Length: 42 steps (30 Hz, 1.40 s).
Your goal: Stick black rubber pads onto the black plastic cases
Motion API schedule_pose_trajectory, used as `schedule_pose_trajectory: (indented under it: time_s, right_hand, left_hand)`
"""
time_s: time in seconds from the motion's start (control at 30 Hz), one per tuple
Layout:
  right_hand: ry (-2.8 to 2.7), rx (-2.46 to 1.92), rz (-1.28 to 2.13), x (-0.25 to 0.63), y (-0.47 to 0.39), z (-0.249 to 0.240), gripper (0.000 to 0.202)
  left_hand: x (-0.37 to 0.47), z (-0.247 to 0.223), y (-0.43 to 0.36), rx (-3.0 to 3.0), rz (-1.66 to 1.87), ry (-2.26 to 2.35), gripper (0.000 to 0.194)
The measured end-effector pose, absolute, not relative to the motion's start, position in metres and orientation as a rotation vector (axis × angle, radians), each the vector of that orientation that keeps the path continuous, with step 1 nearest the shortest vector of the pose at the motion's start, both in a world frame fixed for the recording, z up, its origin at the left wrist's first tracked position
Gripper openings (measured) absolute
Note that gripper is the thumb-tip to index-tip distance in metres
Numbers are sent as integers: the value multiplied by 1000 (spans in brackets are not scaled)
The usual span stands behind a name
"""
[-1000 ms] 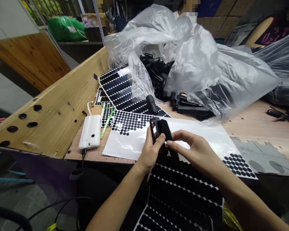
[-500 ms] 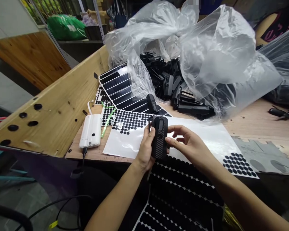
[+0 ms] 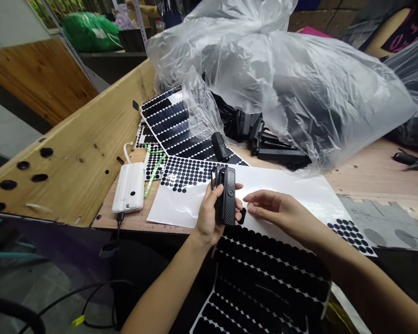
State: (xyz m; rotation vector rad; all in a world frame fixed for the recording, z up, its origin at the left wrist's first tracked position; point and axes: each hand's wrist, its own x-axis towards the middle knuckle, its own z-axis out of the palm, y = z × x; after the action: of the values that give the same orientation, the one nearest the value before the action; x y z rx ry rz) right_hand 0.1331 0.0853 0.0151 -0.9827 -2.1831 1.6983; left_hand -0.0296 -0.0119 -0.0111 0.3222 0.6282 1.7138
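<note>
My left hand (image 3: 209, 213) is wrapped round a black handheld device (image 3: 227, 197) with a carbon-fibre pattern, a clip along its left side and a small round mark. The device stands tilted up above the table edge. Just right of it is my right hand (image 3: 270, 206), thumb and forefinger bent close but apart, off the device. A small black rounded piece (image 3: 242, 216) shows between the two hands; I cannot tell whether either touches it. Below them lies a sheet of large black stickers (image 3: 264, 273). Behind is a white sheet (image 3: 285, 181) with rows of black round stickers (image 3: 186, 174).
A large clear plastic bag (image 3: 306, 83) covers a heap of black devices (image 3: 280, 153) at the back. One black piece (image 3: 219, 147) rests on another sticker sheet (image 3: 170, 123). A white power bank (image 3: 128, 188) with cables stands left, beside a wooden side board (image 3: 73, 139). Pliers (image 3: 411, 160) lie right.
My right hand has drawn back from the device to the right. My left hand has turned the device slightly. The plastic bag has dropped lower over the heap.
</note>
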Motion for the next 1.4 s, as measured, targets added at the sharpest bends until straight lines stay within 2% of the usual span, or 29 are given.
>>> schedule_pose_trajectory:
  time_s: [0.1, 0.3, 0.47, 0.57, 0.87, 1.07, 1.13, 1.23, 1.4]
  right_hand:
    - [-2190, -1007, 1719, 129, 86, 17, 31]
    - [-2460, -1048, 1224, 126, 63, 10, 19]
    - [-2548, -829, 544, 133, 45, 5, 21]
    - [-2584, -810, 461, 136, 40, 3, 25]
    - [-2524, -843, 653, 135, 38, -4, 22]
    - [-2342, -578, 697, 136, 37, 7, 13]
    - [-2244, -607, 843, 140, 44, 18, 10]
    - [-1979, -875, 1170, 141, 63, 35, 6]
    - [-1734, -984, 1709, 124, 93, 52, 26]
  left_hand:
    - [-30, -11, -12, 304, 1710, 622, 24]
    - [-30, -10, -11, 288, 1702, 625, 23]
    - [-30, -13, -12, 306, 1701, 623, 25]
    - [-30, -12, -13, 296, 1705, 619, 23]
    - [-32, -16, -12, 291, 1698, 631, 31]
    - [-32, -14, -11, 243, 1728, 597, 28]
    - [-32, -13, -11, 264, 1715, 612, 28]
    - [-33, -13, -12, 399, 1612, 631, 32]
    - [-36, -16, -13, 548, 1461, 617, 39]
